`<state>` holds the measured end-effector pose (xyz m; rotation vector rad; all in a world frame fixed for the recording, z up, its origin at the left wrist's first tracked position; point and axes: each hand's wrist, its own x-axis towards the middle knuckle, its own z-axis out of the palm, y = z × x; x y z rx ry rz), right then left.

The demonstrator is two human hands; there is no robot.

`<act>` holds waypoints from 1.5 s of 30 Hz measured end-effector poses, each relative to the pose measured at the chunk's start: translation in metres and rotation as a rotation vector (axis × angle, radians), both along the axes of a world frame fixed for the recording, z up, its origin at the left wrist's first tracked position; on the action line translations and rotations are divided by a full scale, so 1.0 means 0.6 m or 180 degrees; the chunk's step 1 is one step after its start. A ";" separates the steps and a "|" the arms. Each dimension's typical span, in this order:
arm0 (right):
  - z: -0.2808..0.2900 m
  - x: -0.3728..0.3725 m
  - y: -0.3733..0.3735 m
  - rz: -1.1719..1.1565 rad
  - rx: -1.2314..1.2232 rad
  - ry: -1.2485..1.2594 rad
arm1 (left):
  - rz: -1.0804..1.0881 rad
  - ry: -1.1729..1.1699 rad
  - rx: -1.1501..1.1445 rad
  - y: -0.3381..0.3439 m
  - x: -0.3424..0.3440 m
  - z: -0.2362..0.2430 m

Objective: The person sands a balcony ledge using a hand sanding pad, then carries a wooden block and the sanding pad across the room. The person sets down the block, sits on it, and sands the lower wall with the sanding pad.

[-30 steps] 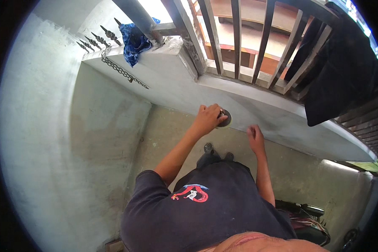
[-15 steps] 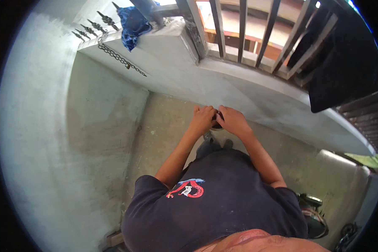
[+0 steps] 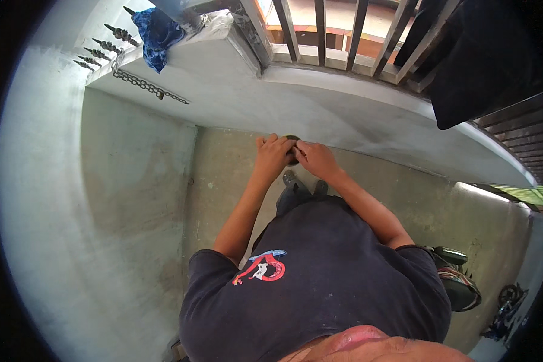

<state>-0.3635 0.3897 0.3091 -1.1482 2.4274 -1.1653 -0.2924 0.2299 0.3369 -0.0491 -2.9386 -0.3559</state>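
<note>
My left hand (image 3: 273,155) and my right hand (image 3: 315,159) meet in front of me, both closed around a small dark round object (image 3: 292,143) that shows only at its top between my fingers. What the object is cannot be made out. The hands are held just below the grey concrete ledge (image 3: 320,114) of a low wall. My dark shirt (image 3: 320,283) with a red and white print fills the lower part of the view.
A railing of vertical bars (image 3: 320,30) stands on the ledge. A blue cloth (image 3: 157,30) and a metal chain (image 3: 145,84) lie at the ledge's left end beside spiked bars (image 3: 96,51). Dark fabric (image 3: 489,60) hangs at upper right. A motorbike (image 3: 458,283) stands at lower right.
A second ago my left hand held the round object on the ledge and my right hand rested apart on it. Both hands have since come together around the object, below the ledge.
</note>
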 end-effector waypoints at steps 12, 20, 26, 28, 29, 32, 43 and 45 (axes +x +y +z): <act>0.068 -0.053 0.026 0.0218 -0.0174 0.0843 | -0.0222 0.0437 -0.0149 0.007 -0.032 0.062; 0.014 -0.025 0.013 -0.0458 -0.0580 0.0028 | 0.0204 0.0542 0.0254 0.023 -0.007 0.054; -0.046 -0.038 0.019 -0.0948 -0.1618 -0.3677 | 0.0965 0.1057 0.1177 0.005 0.020 0.030; -0.066 -0.032 0.017 -0.0790 -0.1979 -0.4316 | 0.1291 0.0784 0.1872 -0.004 0.036 -0.008; -0.075 -0.028 0.014 -0.0659 -0.1879 -0.4339 | 0.1433 0.0542 0.2340 -0.008 0.046 -0.032; -0.099 -0.018 -0.009 -0.0278 -0.1629 -0.4485 | 0.1697 -0.0779 0.3545 -0.034 0.075 -0.107; -0.092 -0.007 -0.169 -0.0093 -0.1096 -0.4708 | 0.1624 -0.1474 0.2159 -0.275 0.217 -0.396; -0.054 -0.025 -0.219 0.0006 -0.1219 -0.4496 | 0.1711 -0.1792 0.1813 -0.356 0.298 -0.461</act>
